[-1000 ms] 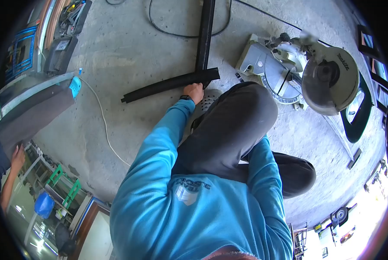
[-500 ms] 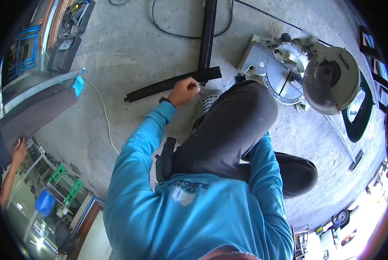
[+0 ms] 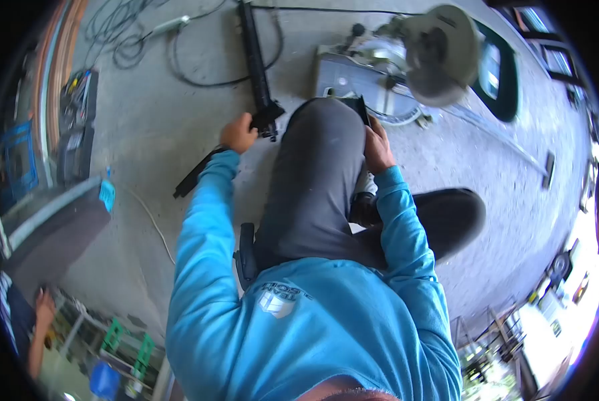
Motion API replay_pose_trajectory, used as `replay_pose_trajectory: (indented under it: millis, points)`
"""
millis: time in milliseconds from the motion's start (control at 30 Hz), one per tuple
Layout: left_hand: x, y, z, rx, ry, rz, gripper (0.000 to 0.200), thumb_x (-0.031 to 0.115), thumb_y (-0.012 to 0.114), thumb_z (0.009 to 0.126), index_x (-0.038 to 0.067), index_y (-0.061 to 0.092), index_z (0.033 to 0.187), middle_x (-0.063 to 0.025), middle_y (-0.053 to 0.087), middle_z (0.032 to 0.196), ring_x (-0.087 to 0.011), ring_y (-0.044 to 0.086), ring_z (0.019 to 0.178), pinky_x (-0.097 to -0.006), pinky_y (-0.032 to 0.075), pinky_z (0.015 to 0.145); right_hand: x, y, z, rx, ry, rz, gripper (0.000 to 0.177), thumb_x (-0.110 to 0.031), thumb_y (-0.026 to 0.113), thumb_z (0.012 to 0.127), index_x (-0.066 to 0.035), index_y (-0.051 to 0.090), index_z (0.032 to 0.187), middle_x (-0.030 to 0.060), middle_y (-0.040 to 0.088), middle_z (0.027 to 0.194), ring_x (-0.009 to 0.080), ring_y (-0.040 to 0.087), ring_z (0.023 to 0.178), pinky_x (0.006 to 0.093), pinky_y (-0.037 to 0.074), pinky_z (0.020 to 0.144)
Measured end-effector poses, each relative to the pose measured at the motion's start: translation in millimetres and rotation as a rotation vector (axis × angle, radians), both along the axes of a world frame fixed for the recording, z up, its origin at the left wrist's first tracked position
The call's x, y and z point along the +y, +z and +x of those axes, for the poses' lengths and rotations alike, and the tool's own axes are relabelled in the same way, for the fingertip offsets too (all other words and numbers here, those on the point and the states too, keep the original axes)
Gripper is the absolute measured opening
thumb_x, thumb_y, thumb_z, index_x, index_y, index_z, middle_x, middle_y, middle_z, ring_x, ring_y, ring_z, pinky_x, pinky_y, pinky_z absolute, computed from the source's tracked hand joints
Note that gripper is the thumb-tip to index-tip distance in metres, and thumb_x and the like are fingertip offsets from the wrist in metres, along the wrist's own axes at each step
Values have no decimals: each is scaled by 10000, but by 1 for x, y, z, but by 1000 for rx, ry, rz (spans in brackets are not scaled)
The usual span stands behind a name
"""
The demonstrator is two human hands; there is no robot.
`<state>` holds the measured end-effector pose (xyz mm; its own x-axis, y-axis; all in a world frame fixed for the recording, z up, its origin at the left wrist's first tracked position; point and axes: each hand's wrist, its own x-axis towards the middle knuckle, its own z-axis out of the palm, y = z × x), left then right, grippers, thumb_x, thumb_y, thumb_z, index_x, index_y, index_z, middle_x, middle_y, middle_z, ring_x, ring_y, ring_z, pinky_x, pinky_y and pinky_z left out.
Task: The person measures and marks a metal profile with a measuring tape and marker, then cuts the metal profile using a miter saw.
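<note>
Short black bar (image 3: 191, 177) lies on the concrete floor (image 3: 145, 120), slanting from lower left up towards the person's raised knee (image 3: 319, 140). Its upper end is hidden under the left hand and forearm. A long black bar (image 3: 254, 60) runs from the top of the view down to the same spot, and the two meet just beside the knee.

Left hand (image 3: 238, 134): fingers curled together, closed at the joint where the bars meet, gripping the short bar's upper end. The blue sleeve covers the wrist.

Right hand (image 3: 378, 148): rests against the far side of the knee, fingers closed on a dark flat object (image 3: 354, 107) held upright at the kneecap. What that object is cannot be told.

Surroundings: a mitre saw (image 3: 436, 50) stands on the floor just beyond the knee, its blade guard blurred. Loose cables (image 3: 179, 63) loop across the floor left of the long bar. A dark pouch (image 3: 246, 254) sits at the person's left hip. Another person's hand (image 3: 43, 304) shows at the lower left edge, well apart.
</note>
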<state>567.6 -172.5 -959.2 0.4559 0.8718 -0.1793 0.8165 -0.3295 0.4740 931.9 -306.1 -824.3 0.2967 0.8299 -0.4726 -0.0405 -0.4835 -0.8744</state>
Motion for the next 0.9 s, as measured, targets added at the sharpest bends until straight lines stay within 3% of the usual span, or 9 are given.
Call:
replay_pose_trajectory:
  millis: [100, 133, 267, 333, 467, 533, 667, 767, 900]
  points:
    - [23, 94, -10, -56, -4, 198, 350, 294, 720, 877, 80, 564, 1107, -185, 660, 1032, -447, 656, 911, -546, 530, 723, -6, 65, -6, 426, -278, -15, 503, -405, 512, 1058, -60, 526, 1423, 71, 639, 1168, 155, 618, 911, 324, 532, 745]
    - [28, 122, -16, -58, -28, 257, 341, 294, 714, 891, 78, 568, 1111, -185, 660, 1027, -450, 657, 899, -544, 528, 715, -10, 92, -8, 507, -313, 28, 445, -412, 475, 1082, -60, 590, 1328, 68, 664, 1117, 163, 618, 937, 385, 540, 793]
    - [33, 234, -28, -77, -149, 320, 322, 252, 699, 922, 65, 590, 1161, -169, 657, 1017, -450, 660, 879, -528, 525, 702, -33, 126, -10, 631, -373, 226, 401, -378, 447, 1097, -60, 595, 1292, 64, 664, 1113, 173, 620, 911, 420, 545, 794]
    - [19, 300, -7, -171, -239, 319, 321, 231, 700, 922, 60, 603, 1175, -165, 656, 1012, -442, 664, 871, -511, 526, 692, -45, 152, -11, 643, -349, 316, 410, -379, 451, 1096, -50, 590, 1296, 67, 664, 1115, 173, 624, 921, 418, 542, 798]
    - [-28, 415, 62, -95, -522, 387, 337, 168, 730, 854, 66, 638, 1162, -131, 642, 978, -374, 666, 822, -458, 535, 676, -75, 184, -2, 616, -225, 426, 401, -327, 426, 1113, -37, 501, 1379, 77, 641, 1156, 184, 644, 980, 380, 551, 816]
    - [-44, 437, 86, -110, -697, 412, 376, 159, 756, 803, 70, 657, 1155, -114, 626, 933, -352, 652, 788, -438, 527, 666, -91, 198, 1, 664, -196, 484, 350, -268, 444, 1109, -34, 466, 1367, 92, 628, 1189, 191, 648, 1024, 370, 554, 838]
    - [-62, 430, 121, -147, -867, 376, 435, 137, 763, 751, 72, 679, 1173, -90, 625, 938, -306, 645, 796, -409, 541, 657, -122, 216, 10, 564, -158, 537, 295, -192, 517, 1080, -56, 443, 1331, 125, 609, 1251, 217, 634, 1153, 371, 546, 906]
    - [-70, 419, 139, -218, -913, 343, 420, 129, 768, 744, 63, 689, 1152, -96, 621, 942, -310, 641, 797, -410, 542, 674, -144, 217, 12, 418, -177, 557, 398, -225, 587, 1039, -51, 469, 1376, 202, 582, 1375, 233, 649, 1158, 362, 554, 928]
    - [-75, 414, 154, -263, -924, 259, 403, 121, 786, 749, 52, 688, 1134, -117, 615, 947, -324, 629, 832, -421, 529, 700, -156, 218, 14, 263, -192, 519, 606, -171, 663, 973, -29, 392, 1497, 143, 585, 1381, 241, 579, 1276, 377, 472, 1064]
